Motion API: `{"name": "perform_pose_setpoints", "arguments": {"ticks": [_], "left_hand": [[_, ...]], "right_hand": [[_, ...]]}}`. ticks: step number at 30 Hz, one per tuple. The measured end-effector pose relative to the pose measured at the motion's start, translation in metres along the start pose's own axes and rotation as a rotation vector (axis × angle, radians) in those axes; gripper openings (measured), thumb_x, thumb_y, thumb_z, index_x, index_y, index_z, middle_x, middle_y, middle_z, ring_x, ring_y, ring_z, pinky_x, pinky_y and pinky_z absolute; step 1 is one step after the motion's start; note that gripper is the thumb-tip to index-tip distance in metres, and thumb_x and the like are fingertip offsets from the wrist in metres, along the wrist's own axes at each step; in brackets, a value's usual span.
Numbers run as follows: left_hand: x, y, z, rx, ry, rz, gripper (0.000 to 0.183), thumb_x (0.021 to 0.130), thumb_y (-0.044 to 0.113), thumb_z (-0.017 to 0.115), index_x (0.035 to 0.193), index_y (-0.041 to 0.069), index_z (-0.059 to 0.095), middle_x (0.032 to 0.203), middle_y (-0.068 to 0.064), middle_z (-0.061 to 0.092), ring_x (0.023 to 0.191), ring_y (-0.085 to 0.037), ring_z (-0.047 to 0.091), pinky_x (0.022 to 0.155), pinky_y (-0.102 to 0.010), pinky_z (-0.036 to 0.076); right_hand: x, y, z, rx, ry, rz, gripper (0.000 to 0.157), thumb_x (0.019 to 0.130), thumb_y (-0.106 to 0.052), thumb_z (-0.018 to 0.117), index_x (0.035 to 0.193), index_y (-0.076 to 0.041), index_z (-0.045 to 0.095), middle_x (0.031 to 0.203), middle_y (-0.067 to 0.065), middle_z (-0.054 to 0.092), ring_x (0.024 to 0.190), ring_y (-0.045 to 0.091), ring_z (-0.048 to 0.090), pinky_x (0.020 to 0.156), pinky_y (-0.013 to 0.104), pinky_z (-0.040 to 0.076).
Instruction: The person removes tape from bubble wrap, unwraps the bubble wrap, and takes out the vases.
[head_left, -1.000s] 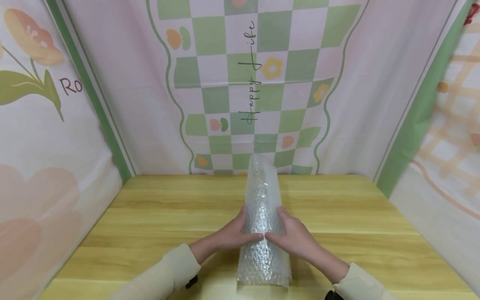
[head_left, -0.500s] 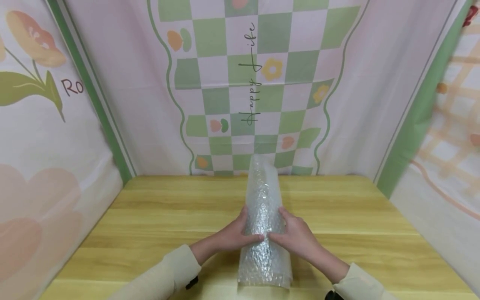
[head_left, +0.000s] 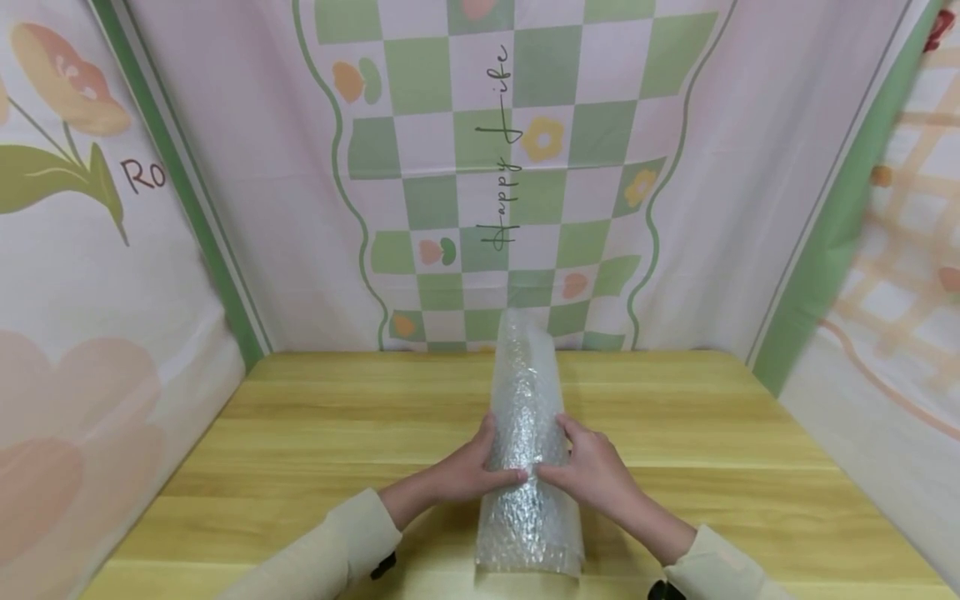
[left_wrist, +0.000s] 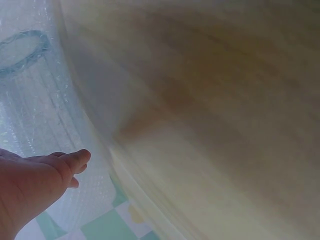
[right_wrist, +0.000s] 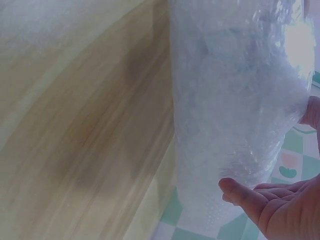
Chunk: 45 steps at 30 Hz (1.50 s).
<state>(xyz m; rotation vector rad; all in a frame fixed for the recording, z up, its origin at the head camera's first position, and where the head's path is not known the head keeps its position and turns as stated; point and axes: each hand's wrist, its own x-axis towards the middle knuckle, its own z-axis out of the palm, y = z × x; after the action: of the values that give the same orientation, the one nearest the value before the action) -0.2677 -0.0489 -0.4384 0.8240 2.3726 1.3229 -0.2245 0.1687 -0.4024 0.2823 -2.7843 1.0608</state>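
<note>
Both the left hand [head_left: 461,475] and right hand [head_left: 595,473] grip the bubble wrap [head_left: 523,421] from either side; it stretches between and past them. Wrapping round a bluish rim [left_wrist: 42,41] looks mostly done, though edges seem unfastened.

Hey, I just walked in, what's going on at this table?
A person is holding a long roll of bubble wrap over the table, with the left hand and right hand gripping it from either side. The roll points away from them, toward the wall cloth. In the left wrist view, a round rim shows, but I can't tell what it belongs to.
</note>
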Motion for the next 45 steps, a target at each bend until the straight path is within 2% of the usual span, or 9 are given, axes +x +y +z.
{"name": "perform_pose_setpoints", "arguments": {"ticks": [6, 10, 20, 35, 45], "left_hand": [[0.0003, -0.0015, 0.0002, 0.007, -0.003, -0.011, 0.113, 0.094, 0.047, 0.066, 0.154, -0.002, -0.015, 0.161, -0.026, -0.009, 0.148, -0.032, 0.003, 0.118, -0.048, 0.015], [0.0002, -0.0025, 0.0004, 0.007, -0.004, -0.018, 0.113, 0.094, 0.050, 0.065, 0.155, -0.002, -0.014, 0.161, -0.025, -0.009, 0.148, -0.032, 0.003, 0.118, -0.048, 0.014], [-0.0012, -0.0002, 0.0010, 0.016, 0.007, -0.017, 0.113, 0.093, 0.051, 0.066, 0.156, 0.000, -0.013, 0.162, -0.023, -0.008, 0.148, -0.032, 0.004, 0.118, -0.048, 0.013], [-0.0010, -0.0009, 0.0021, -0.002, 0.002, -0.024, 0.114, 0.093, 0.051, 0.065, 0.155, -0.001, -0.015, 0.161, -0.025, -0.011, 0.148, -0.033, 0.001, 0.118, -0.049, 0.011], [-0.0013, -0.0009, 0.0025, -0.011, -0.005, -0.021, 0.114, 0.093, 0.051, 0.065, 0.155, -0.001, -0.015, 0.160, -0.024, -0.014, 0.148, -0.031, -0.002, 0.118, -0.048, 0.009]], "right_hand": [[0.0011, 0.0005, 0.0016, 0.003, 0.019, 0.005, 0.083, 0.071, -0.023, 0.082, 0.138, 0.012, 0.048, 0.126, 0.032, 0.059, 0.088, 0.030, 0.067, 0.074, 0.040, 0.059], [0.0007, 0.0009, 0.0015, 0.008, 0.027, -0.001, 0.081, 0.072, -0.022, 0.081, 0.138, 0.012, 0.049, 0.125, 0.033, 0.059, 0.094, 0.037, 0.068, 0.076, 0.042, 0.059], [0.0002, -0.0001, -0.0007, 0.005, 0.019, -0.014, 0.080, 0.073, -0.022, 0.080, 0.137, 0.013, 0.049, 0.125, 0.034, 0.059, 0.097, 0.042, 0.067, 0.076, 0.042, 0.059], [0.0030, 0.0035, -0.0026, 0.144, -0.028, 0.008, 0.081, 0.074, -0.016, 0.078, 0.141, 0.014, 0.044, 0.134, 0.037, 0.051, 0.103, 0.049, 0.064, 0.076, 0.041, 0.060], [0.0049, 0.0060, -0.0033, 0.167, -0.036, 0.007, 0.078, 0.074, -0.013, 0.077, 0.139, 0.015, 0.045, 0.132, 0.038, 0.051, 0.102, 0.047, 0.065, 0.075, 0.038, 0.060]]}}
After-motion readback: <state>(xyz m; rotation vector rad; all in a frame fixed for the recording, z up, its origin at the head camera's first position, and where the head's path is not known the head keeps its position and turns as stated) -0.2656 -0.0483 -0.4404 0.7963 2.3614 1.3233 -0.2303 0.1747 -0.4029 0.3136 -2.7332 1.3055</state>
